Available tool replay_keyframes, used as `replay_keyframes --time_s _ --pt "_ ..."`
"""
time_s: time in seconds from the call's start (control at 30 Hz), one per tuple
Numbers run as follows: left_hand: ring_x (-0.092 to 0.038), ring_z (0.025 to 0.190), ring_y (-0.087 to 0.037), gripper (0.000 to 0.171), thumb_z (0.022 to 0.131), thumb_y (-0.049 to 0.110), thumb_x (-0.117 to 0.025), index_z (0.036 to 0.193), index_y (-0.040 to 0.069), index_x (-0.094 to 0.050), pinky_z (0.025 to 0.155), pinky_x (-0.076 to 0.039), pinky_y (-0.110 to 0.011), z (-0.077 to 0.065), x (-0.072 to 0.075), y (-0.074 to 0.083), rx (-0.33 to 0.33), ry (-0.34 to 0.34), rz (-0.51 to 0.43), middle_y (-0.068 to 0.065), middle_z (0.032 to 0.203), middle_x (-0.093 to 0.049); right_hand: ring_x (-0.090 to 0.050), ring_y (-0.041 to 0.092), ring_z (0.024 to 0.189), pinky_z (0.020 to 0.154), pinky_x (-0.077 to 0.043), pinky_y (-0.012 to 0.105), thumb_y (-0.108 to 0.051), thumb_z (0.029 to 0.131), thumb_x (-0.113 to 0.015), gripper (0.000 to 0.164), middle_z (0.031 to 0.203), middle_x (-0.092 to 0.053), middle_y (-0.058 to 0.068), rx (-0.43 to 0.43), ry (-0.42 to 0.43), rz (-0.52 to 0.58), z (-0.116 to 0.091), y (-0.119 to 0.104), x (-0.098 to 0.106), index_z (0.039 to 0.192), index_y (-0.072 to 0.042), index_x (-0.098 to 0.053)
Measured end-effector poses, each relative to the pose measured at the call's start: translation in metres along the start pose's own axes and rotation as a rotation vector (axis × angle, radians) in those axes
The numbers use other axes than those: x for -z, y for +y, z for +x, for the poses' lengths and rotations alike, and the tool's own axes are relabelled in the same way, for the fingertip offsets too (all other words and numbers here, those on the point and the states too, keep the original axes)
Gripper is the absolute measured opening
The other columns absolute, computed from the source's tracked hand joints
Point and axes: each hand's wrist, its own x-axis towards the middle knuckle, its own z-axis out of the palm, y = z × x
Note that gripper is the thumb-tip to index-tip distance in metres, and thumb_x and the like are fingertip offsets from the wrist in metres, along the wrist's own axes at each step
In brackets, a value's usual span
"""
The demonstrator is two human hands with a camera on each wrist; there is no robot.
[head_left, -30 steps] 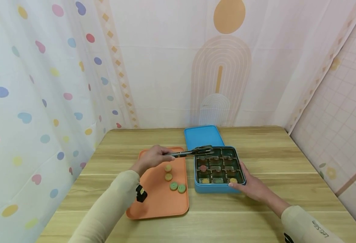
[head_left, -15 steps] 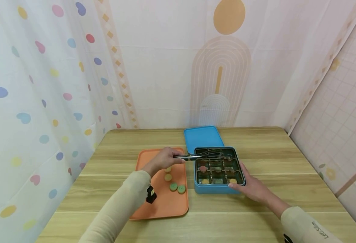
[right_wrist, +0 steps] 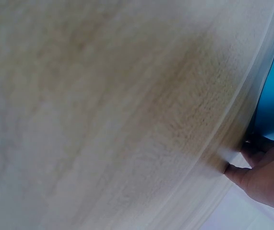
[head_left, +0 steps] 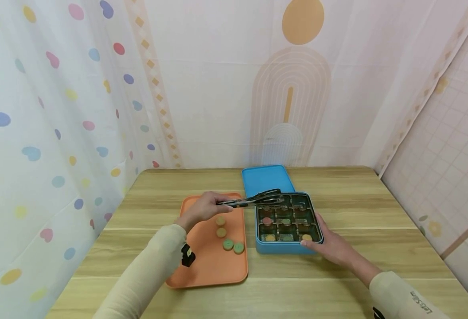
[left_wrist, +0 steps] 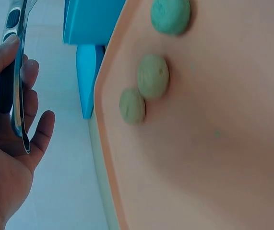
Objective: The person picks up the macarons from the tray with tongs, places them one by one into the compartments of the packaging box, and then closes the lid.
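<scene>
My left hand [head_left: 205, 206] holds metal tongs [head_left: 254, 200] with dark handles, thumb on one arm in the left wrist view. The tongs' heads hang over the back left of a blue box [head_left: 286, 248], with nothing visible between them. A dark divided insert [head_left: 296, 229] fills the box. Its compartments hold a red round piece [head_left: 267, 220], a green round piece [head_left: 285, 221] in the centre, and yellow pieces [head_left: 306, 237] in both front corners. My right hand [head_left: 333, 243] grips the box's right side, thumb over the front corner rim; its other fingers are partly hidden.
Left of the box lies an orange tray [head_left: 206, 272] bearing two yellowish round pieces [head_left: 221, 232] and two green ones [head_left: 238, 247]. A blue lid [head_left: 267, 179] lies flat behind the box on the wooden table [head_left: 337, 186]. Patterned curtains [head_left: 210, 88] surround the table.
The tongs first moved right over the box, then drew back left and up. A green piece now shows in the centre compartment. My right hand stays on the box.
</scene>
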Motion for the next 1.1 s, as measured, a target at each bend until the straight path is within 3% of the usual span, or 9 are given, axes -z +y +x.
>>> replay_keyframes --time_s 0.1,0.23,0.3,0.7,0.9,1.1 --pt "-0.032 0.047 -0.014 0.025 0.096 0.024 -0.068 0.119 0.016 -0.074 0.057 -0.036 -0.031 -0.009 0.010 -0.009 -0.020 0.029 0.017 -0.006 0.061 -0.057 -0.061 0.047 0.107 0.089 -0.045 0.062 -0.063 0.089 -0.062 0.110 0.143 -0.038 0.040 0.002 0.003 0.000 0.001 0.000 0.000 0.160 -0.014 0.005" --pt "-0.047 0.060 -0.023 0.028 0.096 0.024 -0.068 0.121 0.011 -0.072 0.064 -0.041 -0.034 -0.023 0.025 -0.023 -0.018 0.064 0.051 -0.013 0.089 -0.070 -0.059 0.049 0.110 0.090 -0.045 0.063 -0.064 0.088 -0.062 0.110 0.143 -0.038 0.040 0.005 0.010 -0.003 0.002 0.001 -0.001 0.160 -0.015 0.005" --pt "-0.052 0.065 -0.026 0.031 0.096 0.025 -0.068 0.123 0.009 -0.071 0.066 -0.043 -0.035 -0.031 0.032 -0.032 -0.006 0.072 0.063 -0.012 0.092 -0.070 -0.059 0.049 0.110 0.090 -0.044 0.063 -0.065 0.088 -0.062 0.111 0.143 -0.038 0.040 0.008 0.012 -0.005 0.002 0.000 -0.001 0.160 -0.016 0.005" --pt "-0.049 0.068 -0.016 0.033 0.092 0.025 -0.073 0.119 0.006 -0.073 0.061 -0.042 -0.031 -0.084 0.069 -0.088 0.063 0.132 0.130 -0.006 0.086 -0.067 -0.060 0.048 0.109 0.089 -0.045 0.062 -0.064 0.088 -0.063 0.111 0.145 -0.035 0.039 0.008 0.005 0.007 0.001 -0.003 0.001 0.160 -0.017 0.007" --pt "-0.055 0.073 -0.016 0.032 0.091 0.021 -0.074 0.119 0.004 -0.072 0.066 -0.045 -0.030 -0.101 0.076 -0.106 0.090 0.144 0.129 -0.003 0.091 -0.071 -0.058 0.050 0.111 0.091 -0.044 0.063 -0.064 0.088 -0.063 0.111 0.145 -0.035 0.039 0.001 0.006 -0.003 0.000 -0.001 0.001 0.160 -0.015 0.007" --pt "-0.057 0.077 -0.014 0.031 0.090 0.019 -0.074 0.117 0.003 -0.073 0.073 -0.046 -0.030 -0.109 0.074 -0.115 0.124 0.141 0.150 0.000 0.087 -0.071 -0.058 0.049 0.111 0.091 -0.044 0.062 -0.065 0.088 -0.062 0.111 0.144 -0.037 0.040 -0.006 0.001 -0.001 0.001 0.000 0.000 0.160 -0.016 0.006"
